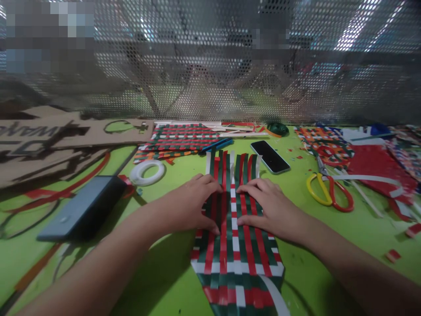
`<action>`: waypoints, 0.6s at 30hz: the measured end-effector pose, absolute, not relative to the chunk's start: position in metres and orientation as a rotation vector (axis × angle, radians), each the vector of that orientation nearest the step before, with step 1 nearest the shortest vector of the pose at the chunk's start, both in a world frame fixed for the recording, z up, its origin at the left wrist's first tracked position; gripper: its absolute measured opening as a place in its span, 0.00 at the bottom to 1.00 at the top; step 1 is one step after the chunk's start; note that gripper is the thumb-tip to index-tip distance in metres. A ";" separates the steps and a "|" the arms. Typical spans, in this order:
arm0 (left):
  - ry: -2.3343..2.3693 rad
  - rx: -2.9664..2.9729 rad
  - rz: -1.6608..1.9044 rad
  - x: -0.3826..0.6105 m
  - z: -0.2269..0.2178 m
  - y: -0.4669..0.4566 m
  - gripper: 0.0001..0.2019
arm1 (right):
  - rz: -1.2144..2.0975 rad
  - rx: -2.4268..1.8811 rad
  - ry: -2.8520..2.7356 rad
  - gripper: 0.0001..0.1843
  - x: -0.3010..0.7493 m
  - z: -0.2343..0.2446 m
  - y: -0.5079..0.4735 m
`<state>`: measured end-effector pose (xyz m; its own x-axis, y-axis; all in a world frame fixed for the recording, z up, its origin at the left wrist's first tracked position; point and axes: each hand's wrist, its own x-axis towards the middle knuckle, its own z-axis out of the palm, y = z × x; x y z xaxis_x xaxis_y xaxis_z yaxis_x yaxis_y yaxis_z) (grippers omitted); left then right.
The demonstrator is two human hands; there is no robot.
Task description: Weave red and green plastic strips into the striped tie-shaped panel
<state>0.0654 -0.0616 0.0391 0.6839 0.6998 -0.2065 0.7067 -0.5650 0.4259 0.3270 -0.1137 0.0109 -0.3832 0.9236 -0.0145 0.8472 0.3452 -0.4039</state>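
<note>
A woven mat (235,259) of red, dark green and white strips lies in front of me, its loose strip ends fanned out at the far end. On its left side my left hand (194,204) rests with thumb and fingers apart, fingertips touching the strips. My right hand (268,208) lies across the right side in the same way, thumb spread from the fingers. Between the two hands a checkered red and white column shows. A loose white strip (274,294) curls off the near right part of the mat.
Yellow-and-red-handled scissors (330,191) lie at right, a phone (270,156) beyond my right hand. At left are a white tape roll (147,172), a dark box-like device (83,208) and cardboard pieces (98,131). Another woven piece (184,136) lies by a perforated metal screen (210,87).
</note>
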 end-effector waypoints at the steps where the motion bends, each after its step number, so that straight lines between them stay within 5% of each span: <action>1: 1.082 2.416 -0.015 0.065 0.039 -0.062 0.42 | 0.512 -1.601 -2.394 0.36 0.327 0.011 -0.114; 18: 1.037 2.389 0.008 0.065 0.044 -0.070 0.40 | 0.490 -1.514 -2.431 0.40 0.319 0.011 -0.122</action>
